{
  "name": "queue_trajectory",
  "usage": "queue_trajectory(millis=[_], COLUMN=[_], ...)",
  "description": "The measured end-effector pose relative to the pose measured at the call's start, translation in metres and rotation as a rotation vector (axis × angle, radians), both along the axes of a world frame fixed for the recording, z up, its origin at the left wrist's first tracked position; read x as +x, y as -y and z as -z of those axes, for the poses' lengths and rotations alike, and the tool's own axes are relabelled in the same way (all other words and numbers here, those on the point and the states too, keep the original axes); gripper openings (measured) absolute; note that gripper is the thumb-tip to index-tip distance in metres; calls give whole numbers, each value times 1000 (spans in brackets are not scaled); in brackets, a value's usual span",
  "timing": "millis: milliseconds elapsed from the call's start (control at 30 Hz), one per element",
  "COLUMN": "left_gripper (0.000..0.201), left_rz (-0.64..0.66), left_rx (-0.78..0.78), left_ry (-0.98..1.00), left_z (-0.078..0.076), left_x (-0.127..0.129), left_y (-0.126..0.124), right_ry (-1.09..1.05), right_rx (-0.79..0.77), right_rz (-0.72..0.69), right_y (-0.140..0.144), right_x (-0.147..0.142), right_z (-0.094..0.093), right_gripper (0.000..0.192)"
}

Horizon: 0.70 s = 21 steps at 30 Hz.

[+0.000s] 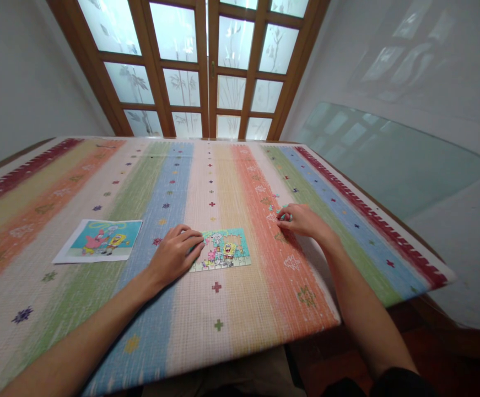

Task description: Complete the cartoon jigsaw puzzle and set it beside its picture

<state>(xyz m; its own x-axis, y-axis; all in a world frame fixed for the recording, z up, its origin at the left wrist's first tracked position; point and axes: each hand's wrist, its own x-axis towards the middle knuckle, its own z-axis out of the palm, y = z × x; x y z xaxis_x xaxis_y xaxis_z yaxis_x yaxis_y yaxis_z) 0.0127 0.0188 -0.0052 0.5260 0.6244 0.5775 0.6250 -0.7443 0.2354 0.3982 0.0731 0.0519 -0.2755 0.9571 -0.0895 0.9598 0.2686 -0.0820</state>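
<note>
A small cartoon jigsaw puzzle (227, 248) lies on the striped mat (206, 320) near the middle of the table, mostly assembled with a gap near its top right. My left hand (176, 256) rests flat on the puzzle's left edge, fingers together. My right hand (300, 219) is farther right, fingertips pinched on a loose puzzle piece (284, 215) among a few scattered pieces (270, 207) on the orange stripe.
A printed reference picture (101, 240) of the same cartoon lies to the left. The mat's front edge overhangs at the right near my forearm. A wooden glass-paned door (209, 71) stands behind the table; a glass panel (388, 160) leans on the right wall.
</note>
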Motion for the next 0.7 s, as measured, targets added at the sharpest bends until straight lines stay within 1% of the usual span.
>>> queue_trajectory(millis=[100,333,533,700], left_gripper=[22,20,21,20], left_rz=[11,17,38,11], left_rx=[-2,21,50,24], left_ry=[5,11,17,10], left_z=[-1,-2,-5,-8], left_x=[0,0,0,1], left_y=[0,1,2,4], right_ry=[-4,-30,12,109], right_rx=[5,5,16,79], right_rz=[14,-18,-68,-89], right_y=[-1,-2,1,6], right_x=[-1,-1,-4,-15], right_z=[2,2,2,2], right_gripper=[12,10,14,23])
